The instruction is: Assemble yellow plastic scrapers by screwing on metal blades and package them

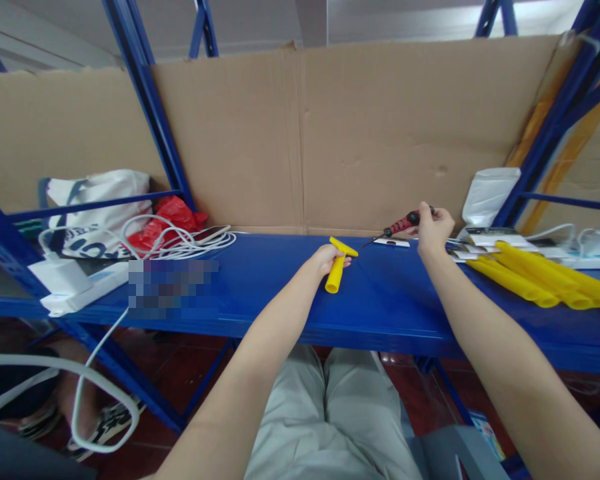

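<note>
My left hand (326, 259) is closed around a yellow T-shaped plastic handle (335, 275), just above the blue shelf top. The handle's round open end points toward me, with its crosspiece at the far side. In my right hand (436, 229) is a red and black screwdriver (399, 225), gripped around its black end. Its thin dark shaft slants down to the left, and the tip is close to the crosspiece. Whether the tip touches the handle I cannot tell. A small white piece (393, 243) lies on the shelf below the screwdriver.
Several yellow tubular handles (545, 280) with white-and-black flat ends lie at the right, before a white pouch (490, 197). At the left are a power strip (87, 288), coiled white cable (180, 243), red plastic bag (173, 217) and white cloth bag (105, 190). Cardboard (380, 133) stands behind.
</note>
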`<state>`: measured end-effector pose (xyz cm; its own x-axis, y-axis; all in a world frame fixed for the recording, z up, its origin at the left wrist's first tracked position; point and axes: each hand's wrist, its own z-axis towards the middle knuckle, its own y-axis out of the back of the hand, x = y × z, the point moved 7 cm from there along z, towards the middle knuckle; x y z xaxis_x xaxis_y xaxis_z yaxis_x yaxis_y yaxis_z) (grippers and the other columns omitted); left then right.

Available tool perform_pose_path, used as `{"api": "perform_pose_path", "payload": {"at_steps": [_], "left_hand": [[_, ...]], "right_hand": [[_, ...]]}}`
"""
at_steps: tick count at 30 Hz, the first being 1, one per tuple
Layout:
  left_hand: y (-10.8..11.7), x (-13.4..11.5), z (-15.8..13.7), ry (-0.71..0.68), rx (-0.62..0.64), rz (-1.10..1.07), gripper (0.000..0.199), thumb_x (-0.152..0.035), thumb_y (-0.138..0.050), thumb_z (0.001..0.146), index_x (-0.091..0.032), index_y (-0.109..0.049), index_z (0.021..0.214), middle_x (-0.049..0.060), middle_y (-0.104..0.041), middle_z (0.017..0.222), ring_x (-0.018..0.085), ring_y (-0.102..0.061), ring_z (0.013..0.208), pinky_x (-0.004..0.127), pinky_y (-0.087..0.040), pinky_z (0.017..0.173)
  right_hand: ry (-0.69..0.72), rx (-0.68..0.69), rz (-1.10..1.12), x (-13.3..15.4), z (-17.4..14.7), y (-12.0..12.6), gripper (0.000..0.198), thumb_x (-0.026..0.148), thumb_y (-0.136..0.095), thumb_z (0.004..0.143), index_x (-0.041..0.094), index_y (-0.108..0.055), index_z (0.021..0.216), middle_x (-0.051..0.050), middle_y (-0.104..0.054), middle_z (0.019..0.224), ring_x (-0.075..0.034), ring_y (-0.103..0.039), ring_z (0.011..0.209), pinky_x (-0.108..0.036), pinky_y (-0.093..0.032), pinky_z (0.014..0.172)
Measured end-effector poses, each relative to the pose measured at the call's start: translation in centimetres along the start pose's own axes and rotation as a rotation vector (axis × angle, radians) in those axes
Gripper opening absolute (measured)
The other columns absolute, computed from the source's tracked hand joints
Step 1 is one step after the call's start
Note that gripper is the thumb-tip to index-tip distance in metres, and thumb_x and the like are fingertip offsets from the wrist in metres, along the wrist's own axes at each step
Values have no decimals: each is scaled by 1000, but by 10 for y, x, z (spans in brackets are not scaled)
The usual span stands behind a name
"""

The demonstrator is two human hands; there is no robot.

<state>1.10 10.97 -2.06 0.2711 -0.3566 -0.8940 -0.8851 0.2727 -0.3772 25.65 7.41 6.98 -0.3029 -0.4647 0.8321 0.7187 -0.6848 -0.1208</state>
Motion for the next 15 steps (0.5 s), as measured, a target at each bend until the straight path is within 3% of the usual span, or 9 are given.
{"api": "perform_pose_path", "payload": {"at_steps": [9,15], "left_hand": [[-6,1,-1,-15,121,49,48,9,-43,77,-16,-48,119,14,-64,105,18,-68,67,22,-48,49],[-14,-1,-14,-2,142,127,54,9,-41,75,-15,-45,123,16,-62,113,18,-69,68,21,-48,49]], "right_hand": [[-17,14,34,2,2,-7,51,75,-39,77,24,-43,80,-3,-55,67,-18,-62,51,-31,-47,41],[3,89,75,6,-4,-17,51,75,-42,76,24,-46,81,-2,-55,66,-18,-61,51,-31,-48,43]]}}
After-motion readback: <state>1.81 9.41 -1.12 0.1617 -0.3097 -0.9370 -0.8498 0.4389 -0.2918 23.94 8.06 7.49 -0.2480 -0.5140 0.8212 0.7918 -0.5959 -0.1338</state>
